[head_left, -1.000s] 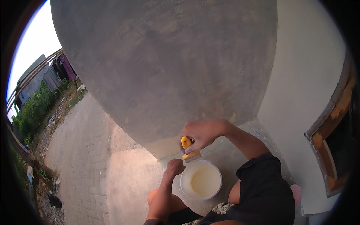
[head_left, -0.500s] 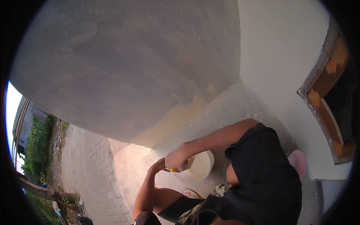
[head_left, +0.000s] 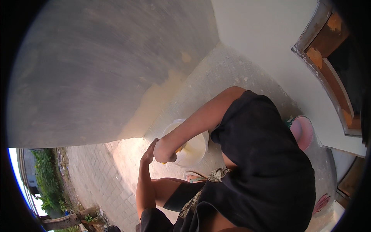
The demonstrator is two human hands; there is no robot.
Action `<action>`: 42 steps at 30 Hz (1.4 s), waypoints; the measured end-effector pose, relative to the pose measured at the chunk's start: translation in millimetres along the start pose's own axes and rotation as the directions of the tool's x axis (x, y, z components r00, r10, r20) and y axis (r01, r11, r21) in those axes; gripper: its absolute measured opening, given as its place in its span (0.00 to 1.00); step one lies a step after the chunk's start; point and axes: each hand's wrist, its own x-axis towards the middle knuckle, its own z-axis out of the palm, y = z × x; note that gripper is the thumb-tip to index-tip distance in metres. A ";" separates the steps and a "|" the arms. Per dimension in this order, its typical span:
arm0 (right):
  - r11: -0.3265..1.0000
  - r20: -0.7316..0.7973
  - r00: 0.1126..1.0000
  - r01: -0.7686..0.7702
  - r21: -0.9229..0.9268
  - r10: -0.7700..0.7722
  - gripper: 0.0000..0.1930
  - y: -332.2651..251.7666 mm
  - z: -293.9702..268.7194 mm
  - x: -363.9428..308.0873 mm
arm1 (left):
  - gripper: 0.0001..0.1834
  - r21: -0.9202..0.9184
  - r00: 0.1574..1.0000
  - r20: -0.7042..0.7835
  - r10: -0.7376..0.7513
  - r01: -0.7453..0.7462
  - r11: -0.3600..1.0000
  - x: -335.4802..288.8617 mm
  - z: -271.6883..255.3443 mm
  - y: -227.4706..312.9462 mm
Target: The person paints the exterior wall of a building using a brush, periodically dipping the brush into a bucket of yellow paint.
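Observation:
A white bucket (head_left: 198,154) with pale, creamy stuff inside stands on the floor between my knees. My right hand (head_left: 165,150) is at its left rim, closed round a yellow tool (head_left: 180,148). Yellow shows on both sides of the fist; the tool's working end is hidden, so its kind is unclear. Pressed close against the right hand is my left hand (head_left: 148,154), its wrist bent and most of its fingers hidden behind the right one. My right forearm crosses over the bucket's rim.
A grey wall (head_left: 96,77) with a damp-looking beige patch rises ahead. To the right are a white wall (head_left: 259,34), a brown window frame (head_left: 328,73) and a pink-lined bucket (head_left: 302,133). Paving (head_left: 96,170) and green plants (head_left: 46,174) lie left; a reddish thing (head_left: 321,203) is lower right.
The view has shifted, so the walls and bucket sit higher and further left. Both hands stay together at the bucket's left rim, with the right still round the yellow tool.

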 end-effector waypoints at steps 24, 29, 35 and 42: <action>0.999 0.251 0.967 -0.049 0.012 0.045 0.10 17.4 15.1 47.4 | 0.36 -0.577 0.976 0.218 -0.008 0.136 0.805 10.8 12.5 8.3; 0.975 -0.124 0.991 0.077 0.207 -0.051 0.08 44.7 -1.7 1.5 | 0.36 -0.594 0.982 -0.024 -0.190 0.139 0.793 -10.0 16.1 -35.2; 0.924 -0.209 0.978 0.074 0.376 0.007 0.05 66.3 9.3 14.4 | 0.38 -0.597 0.961 0.076 -0.266 0.257 0.760 -20.7 14.9 38.8; 0.854 -0.540 0.807 0.091 0.513 0.238 0.03 87.7 -22.8 -28.9 | 0.21 -0.741 0.883 -0.183 -0.432 0.165 0.650 -44.9 31.7 61.0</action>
